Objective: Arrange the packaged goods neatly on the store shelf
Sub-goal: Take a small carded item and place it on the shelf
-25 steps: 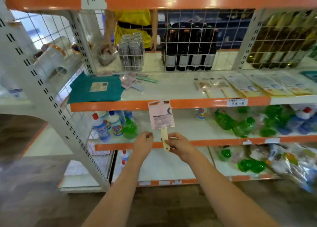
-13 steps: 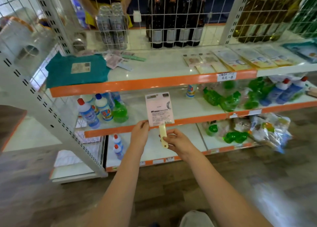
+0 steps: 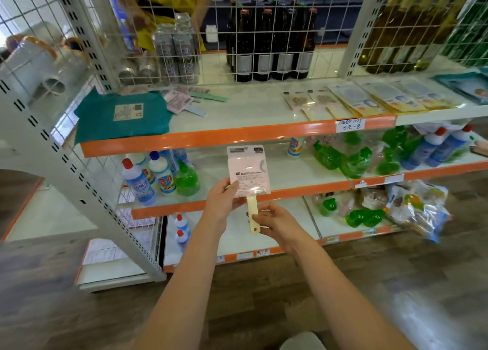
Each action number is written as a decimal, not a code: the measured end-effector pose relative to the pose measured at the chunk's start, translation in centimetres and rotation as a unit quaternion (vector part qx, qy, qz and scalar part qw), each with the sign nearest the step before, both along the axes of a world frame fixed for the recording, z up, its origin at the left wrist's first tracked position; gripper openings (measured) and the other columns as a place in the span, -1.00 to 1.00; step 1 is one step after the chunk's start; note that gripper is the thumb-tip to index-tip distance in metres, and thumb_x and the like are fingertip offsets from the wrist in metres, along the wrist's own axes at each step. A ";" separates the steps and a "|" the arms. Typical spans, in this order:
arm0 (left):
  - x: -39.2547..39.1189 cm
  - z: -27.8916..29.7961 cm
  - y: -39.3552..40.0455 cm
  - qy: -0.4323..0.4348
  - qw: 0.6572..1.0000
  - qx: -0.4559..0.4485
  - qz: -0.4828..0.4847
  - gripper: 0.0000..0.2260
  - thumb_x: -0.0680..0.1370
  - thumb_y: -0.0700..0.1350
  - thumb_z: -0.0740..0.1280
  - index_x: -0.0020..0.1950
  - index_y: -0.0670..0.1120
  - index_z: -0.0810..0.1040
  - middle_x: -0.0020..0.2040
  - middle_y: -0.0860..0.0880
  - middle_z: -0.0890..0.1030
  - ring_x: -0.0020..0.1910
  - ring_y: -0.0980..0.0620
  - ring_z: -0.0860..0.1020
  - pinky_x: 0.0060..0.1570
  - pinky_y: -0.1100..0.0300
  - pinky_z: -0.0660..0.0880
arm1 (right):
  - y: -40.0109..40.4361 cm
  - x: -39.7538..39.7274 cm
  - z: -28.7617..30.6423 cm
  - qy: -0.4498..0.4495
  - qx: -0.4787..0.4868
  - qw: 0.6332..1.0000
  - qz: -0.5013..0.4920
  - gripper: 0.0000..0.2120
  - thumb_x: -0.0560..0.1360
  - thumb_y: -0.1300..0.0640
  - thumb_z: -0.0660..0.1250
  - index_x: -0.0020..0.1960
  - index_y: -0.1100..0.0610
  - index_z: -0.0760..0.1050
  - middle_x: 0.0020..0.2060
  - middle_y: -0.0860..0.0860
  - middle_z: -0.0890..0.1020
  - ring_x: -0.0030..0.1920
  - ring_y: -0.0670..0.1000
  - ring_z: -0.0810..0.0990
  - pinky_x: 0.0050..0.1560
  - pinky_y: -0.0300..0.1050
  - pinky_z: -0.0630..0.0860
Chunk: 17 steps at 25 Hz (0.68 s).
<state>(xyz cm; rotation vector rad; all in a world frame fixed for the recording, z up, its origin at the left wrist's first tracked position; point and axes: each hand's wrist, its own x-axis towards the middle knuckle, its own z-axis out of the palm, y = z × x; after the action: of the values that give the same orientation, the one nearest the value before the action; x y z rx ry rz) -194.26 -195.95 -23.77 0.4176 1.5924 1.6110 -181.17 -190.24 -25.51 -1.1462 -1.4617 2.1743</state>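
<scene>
We are holding the carded pkg (image 3: 248, 171) upright in front of the middle shelf edge (image 3: 303, 191). Left hand (image 3: 221, 204) is pinching the card's lower-left corner; right hand (image 3: 274, 221) is pinching the cream handle (image 3: 253, 215). Vs. 1 s ago the grip is unchanged, but the view is sitting higher and further back, so placement hasn't begun. Similar pkgs (image 3: 182, 102) are lying loose at the upper shelf's (image 3: 237, 135) rear-left, w/ bare shelf running to the front edge beside the teal cloth (image 3: 118, 117).
</scene>
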 end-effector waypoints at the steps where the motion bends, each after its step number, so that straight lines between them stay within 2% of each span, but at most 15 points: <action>1: -0.1 -0.2 0.0 0.004 1.000 -0.005 0.004 -0.78 0.64 -0.19 0.16 0.24 -0.15 0.48 0.13 -0.13 0.61 0.07 -0.06 0.59 -0.11 0.24 0.58 | -0.1 -0.1 0.1 -0.013 0.007 1.000 0.005 -0.80 0.51 0.31 0.32 0.12 0.20 0.48 -0.01 0.10 0.63 -0.01 0.06 0.62 -0.03 -0.12 0.59; 4: -0.2 -0.7 0.1 0.007 0.999 -0.017 0.036 -0.79 0.63 -0.21 0.17 0.23 -0.15 0.48 0.14 -0.14 0.60 0.08 -0.07 0.59 -0.14 0.26 0.58 | -0.4 -0.3 0.3 -0.059 0.053 0.997 0.013 -0.78 0.51 0.25 0.33 0.15 0.13 0.45 0.08 0.11 0.59 0.04 0.06 0.59 -0.06 -0.18 0.57; 6: 0.0 -1.0 0.4 0.018 0.998 -0.026 0.062 -0.80 0.63 -0.22 0.18 0.22 -0.15 0.48 0.13 -0.14 0.60 0.07 -0.06 0.59 -0.13 0.24 0.58 | -0.6 -0.4 0.5 -0.099 0.120 0.987 0.024 -0.71 0.51 0.19 0.35 0.21 0.11 0.42 0.11 0.09 0.56 0.06 0.04 0.56 -0.04 -0.16 0.56; 9: 0.4 -1.2 0.9 0.036 0.996 -0.027 0.080 -0.78 0.62 -0.25 0.18 0.24 -0.19 0.48 0.14 -0.16 0.60 0.05 -0.07 0.59 -0.04 0.13 0.58 | -0.8 -0.9 0.5 -0.195 0.258 0.943 0.078 -0.56 0.50 0.07 0.36 0.34 0.08 0.35 0.17 0.06 0.55 0.08 0.06 0.57 0.06 -0.09 0.54; 11: 0.9 -1.2 1.2 0.054 0.995 -0.030 0.076 -0.77 0.62 -0.24 0.18 0.25 -0.18 0.47 0.13 -0.13 0.60 0.05 -0.06 0.59 -0.04 0.14 0.58 | -0.9 -1.4 0.4 -0.240 0.299 0.918 0.099 -0.53 0.52 0.08 0.34 0.38 0.08 0.31 0.18 0.07 0.56 0.05 0.07 0.59 0.08 -0.06 0.55; 13: 1.5 -1.0 1.2 0.072 0.995 -0.034 0.059 -0.76 0.62 -0.20 0.19 0.27 -0.15 0.46 0.11 -0.09 0.59 0.06 -0.04 0.59 -0.08 0.23 0.56 | -1.1 -1.4 0.3 -0.244 0.291 0.921 0.091 -0.56 0.54 0.13 0.31 0.38 0.08 0.31 0.17 0.09 0.57 -0.03 0.03 0.59 0.06 -0.09 0.56; 15: 1.8 -0.9 1.2 0.081 0.995 -0.045 0.035 -0.77 0.63 -0.14 0.17 0.26 -0.12 0.47 0.11 -0.06 0.59 0.07 -0.02 0.59 -0.09 0.27 0.54 | -1.2 -1.0 0.2 -0.210 0.232 0.947 0.075 -0.58 0.55 0.19 0.30 0.38 0.11 0.33 0.14 0.11 0.57 -0.03 0.03 0.59 0.03 -0.11 0.57; 17: 1.8 -1.1 1.1 0.079 0.995 -0.062 0.018 -0.78 0.64 -0.10 0.13 0.22 -0.07 0.49 0.12 -0.06 0.59 0.08 -0.02 0.58 -0.03 0.22 0.53 | -1.0 -0.4 0.3 -0.158 0.160 0.972 0.066 -0.57 0.54 0.21 0.31 0.38 0.16 0.34 0.13 0.13 0.58 -0.01 0.05 0.61 0.00 -0.12 0.59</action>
<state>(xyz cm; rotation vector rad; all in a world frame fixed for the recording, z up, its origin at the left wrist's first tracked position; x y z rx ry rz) -192.51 -194.90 -24.83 0.4620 1.8170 1.5274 -181.59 -191.27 -25.22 -1.3510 -1.9886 1.7970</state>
